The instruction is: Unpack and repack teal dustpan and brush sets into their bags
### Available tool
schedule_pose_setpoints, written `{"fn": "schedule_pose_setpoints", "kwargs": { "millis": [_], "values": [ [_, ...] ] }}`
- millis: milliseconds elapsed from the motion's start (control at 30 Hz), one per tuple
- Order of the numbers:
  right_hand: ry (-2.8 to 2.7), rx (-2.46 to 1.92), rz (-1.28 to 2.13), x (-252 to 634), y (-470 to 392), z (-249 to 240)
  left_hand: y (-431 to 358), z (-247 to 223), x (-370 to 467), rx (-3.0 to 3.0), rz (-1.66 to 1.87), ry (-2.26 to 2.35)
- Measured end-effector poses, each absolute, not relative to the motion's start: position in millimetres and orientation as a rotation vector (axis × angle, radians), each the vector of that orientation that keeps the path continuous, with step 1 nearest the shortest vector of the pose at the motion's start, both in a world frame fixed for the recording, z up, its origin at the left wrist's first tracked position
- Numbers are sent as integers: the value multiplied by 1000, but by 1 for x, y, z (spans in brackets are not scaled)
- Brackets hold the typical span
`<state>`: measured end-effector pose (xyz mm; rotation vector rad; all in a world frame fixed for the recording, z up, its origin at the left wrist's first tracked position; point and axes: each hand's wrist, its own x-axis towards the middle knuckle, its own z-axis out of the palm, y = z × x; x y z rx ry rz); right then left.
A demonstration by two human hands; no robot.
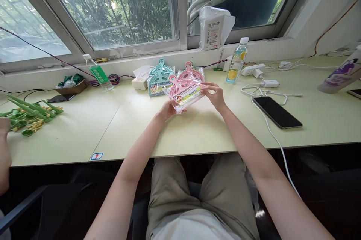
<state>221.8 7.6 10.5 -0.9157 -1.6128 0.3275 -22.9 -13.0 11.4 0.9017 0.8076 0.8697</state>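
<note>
Above the table, both my hands hold a pink dustpan-and-brush set (183,89) in clear plastic wrap, with a printed label strip along its lower part. My left hand (167,110) grips its lower left corner, thumb on top. At the right end, my right hand (214,95) pinches the wrap with its fingertips. Just behind lie a teal wrapped dustpan set (160,76) and another pink wrapped set (190,70), the latter partly covered by the held one.
Right: a lemon-print bottle (237,61), a phone (278,112), white cables and a power strip (253,69). Left: a green-label bottle (98,73), tissue pack (141,77) and green plastic parts (34,114) near another person's hand (4,125). The window wall bounds the table (126,131).
</note>
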Motion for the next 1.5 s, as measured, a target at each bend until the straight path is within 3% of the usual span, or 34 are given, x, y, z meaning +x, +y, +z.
{"fn": "schedule_pose_setpoints", "kwargs": {
  "millis": [1033,1233,1500],
  "values": [
    [-1535,-1035,131,216,5,10,-26,17,-19,1130,731,758],
    [-1560,-925,420,220,13,5,-25,15,-21,1193,707,764],
    [-1407,-1000,1247,231,14,7,-20,11,-24,1185,614,779]
  ]
}}
